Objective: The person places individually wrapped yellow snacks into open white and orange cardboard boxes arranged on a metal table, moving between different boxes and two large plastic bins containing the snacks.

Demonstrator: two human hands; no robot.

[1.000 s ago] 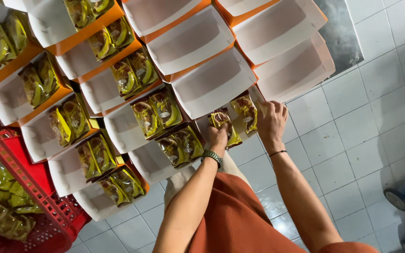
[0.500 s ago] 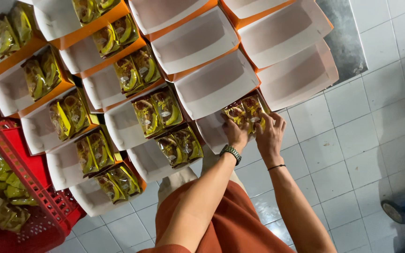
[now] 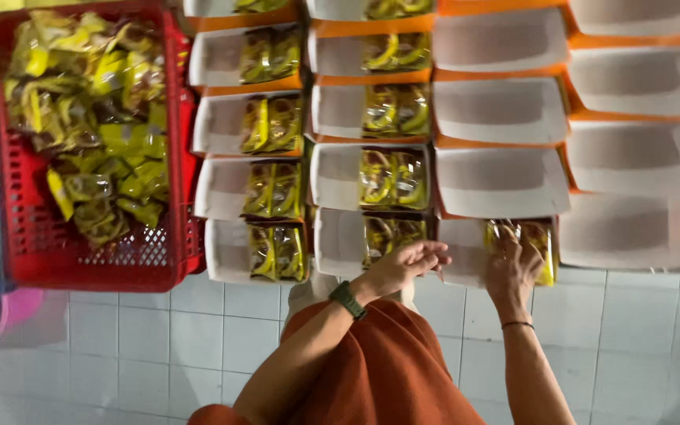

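left hand (image 3: 403, 264) has lifted off the snack packets (image 3: 522, 240); right hand (image 3: 511, 267) stays.

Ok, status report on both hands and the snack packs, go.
Right hand flat on yellow snack packs in nearest white box. Left hand open, hovering empty beside it. Red basket of packs far left, nothing blocking.

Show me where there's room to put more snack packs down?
The white boxes in the two right columns are bare, above the right hand. White floor tiles below the red basket are bare too. The left columns hold packs; the basket is heaped.
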